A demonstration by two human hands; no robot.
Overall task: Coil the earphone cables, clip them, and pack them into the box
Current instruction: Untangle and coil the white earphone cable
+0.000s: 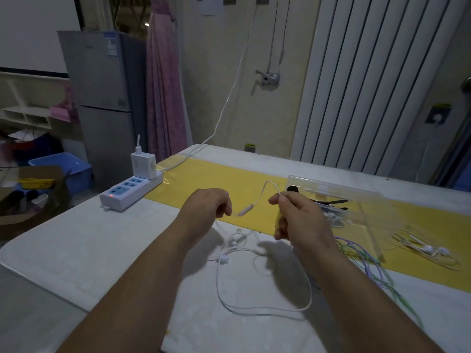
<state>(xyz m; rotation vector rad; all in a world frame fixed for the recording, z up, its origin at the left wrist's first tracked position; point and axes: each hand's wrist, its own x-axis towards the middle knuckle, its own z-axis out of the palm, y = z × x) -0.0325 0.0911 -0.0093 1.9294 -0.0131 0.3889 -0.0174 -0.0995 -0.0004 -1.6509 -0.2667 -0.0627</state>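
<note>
A white earphone cable loops loosely over the table in front of me, its earbuds lying between my forearms. My right hand pinches the cable near its plug end, which arcs up and ends in a small white piece. My left hand holds another stretch of the same cable with curled fingers. A clear plastic box stands open to the right, with black clips by it. Purple and green cables and another white earphone set lie on the right.
A white power strip with a charger plugged in sits at the table's left edge, its cord running up the wall. A yellow strip crosses the table. A fridge and blue bins stand at the left.
</note>
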